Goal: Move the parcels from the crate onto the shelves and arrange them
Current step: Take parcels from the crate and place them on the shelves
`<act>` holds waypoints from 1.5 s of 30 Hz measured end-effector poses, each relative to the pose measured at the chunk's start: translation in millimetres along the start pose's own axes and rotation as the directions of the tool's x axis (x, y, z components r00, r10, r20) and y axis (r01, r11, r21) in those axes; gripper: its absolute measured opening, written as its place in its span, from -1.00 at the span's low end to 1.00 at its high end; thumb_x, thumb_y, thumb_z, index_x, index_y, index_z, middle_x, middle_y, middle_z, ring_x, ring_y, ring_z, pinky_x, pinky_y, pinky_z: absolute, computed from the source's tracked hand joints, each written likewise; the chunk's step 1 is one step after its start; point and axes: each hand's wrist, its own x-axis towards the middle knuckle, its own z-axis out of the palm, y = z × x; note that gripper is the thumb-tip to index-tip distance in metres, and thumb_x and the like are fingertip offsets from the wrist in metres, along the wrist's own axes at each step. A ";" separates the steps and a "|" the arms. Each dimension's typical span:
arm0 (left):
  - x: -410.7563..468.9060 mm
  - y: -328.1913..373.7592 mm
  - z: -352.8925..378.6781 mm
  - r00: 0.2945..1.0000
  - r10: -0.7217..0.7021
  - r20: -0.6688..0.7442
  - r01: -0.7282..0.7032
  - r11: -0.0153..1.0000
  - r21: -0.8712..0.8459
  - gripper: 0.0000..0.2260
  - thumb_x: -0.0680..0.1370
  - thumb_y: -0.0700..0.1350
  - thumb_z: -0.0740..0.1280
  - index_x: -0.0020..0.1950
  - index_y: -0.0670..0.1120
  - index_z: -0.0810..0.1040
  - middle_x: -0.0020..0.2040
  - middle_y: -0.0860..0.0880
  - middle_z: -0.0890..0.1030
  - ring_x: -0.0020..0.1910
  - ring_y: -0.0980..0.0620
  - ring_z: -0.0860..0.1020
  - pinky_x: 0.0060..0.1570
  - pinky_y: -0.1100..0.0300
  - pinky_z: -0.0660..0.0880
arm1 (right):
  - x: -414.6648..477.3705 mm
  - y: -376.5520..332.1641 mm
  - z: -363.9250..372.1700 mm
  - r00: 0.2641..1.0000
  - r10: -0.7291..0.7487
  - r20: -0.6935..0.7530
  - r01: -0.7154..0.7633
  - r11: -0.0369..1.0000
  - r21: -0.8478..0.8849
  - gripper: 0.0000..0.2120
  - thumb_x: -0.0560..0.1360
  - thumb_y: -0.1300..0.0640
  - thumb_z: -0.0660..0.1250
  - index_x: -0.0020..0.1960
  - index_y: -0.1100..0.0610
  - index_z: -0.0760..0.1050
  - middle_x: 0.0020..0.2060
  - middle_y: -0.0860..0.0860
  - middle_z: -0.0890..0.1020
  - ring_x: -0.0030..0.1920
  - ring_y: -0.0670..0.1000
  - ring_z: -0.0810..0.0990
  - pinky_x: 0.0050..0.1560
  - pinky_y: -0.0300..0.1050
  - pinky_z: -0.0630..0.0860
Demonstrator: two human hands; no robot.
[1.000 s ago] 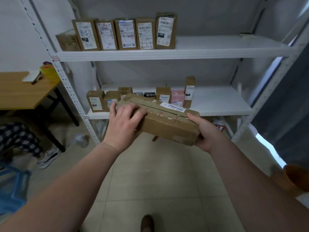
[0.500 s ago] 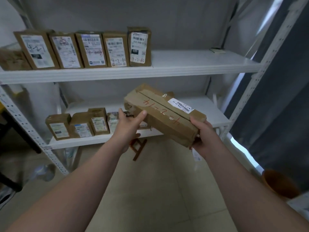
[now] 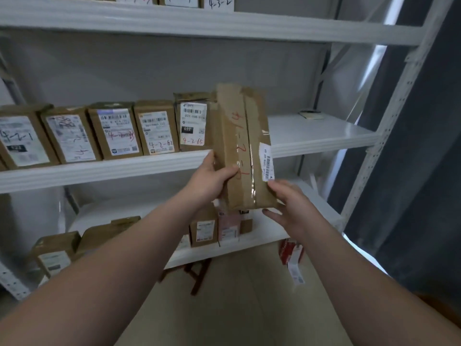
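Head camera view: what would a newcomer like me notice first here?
First, the long brown parcel with red handwriting, held upright at centre frame, the left hand gripping its left edge and the right hand holding its lower right corner. Behind it, a row of labelled parcels stands on the left part of the middle shelf.
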 end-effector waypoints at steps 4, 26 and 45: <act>31.8 34.8 -3.5 0.989 0.147 0.013 -0.145 0.951 0.272 -0.62 0.60 -0.05 0.32 0.41 -0.03 0.36 -0.01 0.10 0.51 -0.03 0.08 0.53 -0.09 0.18 0.48 | 30.8 -40.3 2.5 0.980 -0.187 -0.073 0.171 0.967 -0.188 -0.40 0.47 0.04 0.47 0.42 -0.02 0.27 0.28 0.01 0.43 0.29 0.04 0.42 0.35 0.10 0.42; 283.1 104.4 51.2 0.976 0.067 0.208 -0.218 0.313 0.924 -0.42 0.56 0.08 0.36 0.53 -0.06 0.30 0.44 -0.10 0.43 0.36 -0.10 0.41 0.33 0.10 0.34 | 291.1 -215.2 -1.9 0.781 -0.212 0.587 0.509 -0.328 -0.796 -0.15 0.33 -0.24 0.51 0.51 -0.12 0.25 0.44 -0.01 0.40 0.44 0.11 0.32 0.49 0.21 0.10; 290.9 80.2 19.4 0.995 -0.006 0.098 -0.097 -0.267 0.959 -0.68 0.61 -0.08 0.25 0.37 0.04 0.47 0.25 -0.03 0.55 0.32 -0.08 0.44 0.45 -0.07 0.17 | 354.3 -179.4 29.9 0.770 0.056 0.635 0.636 -0.144 -0.758 -0.33 0.36 -0.23 0.49 0.41 -0.14 0.39 0.26 -0.02 0.51 0.23 0.09 0.49 0.29 0.07 0.44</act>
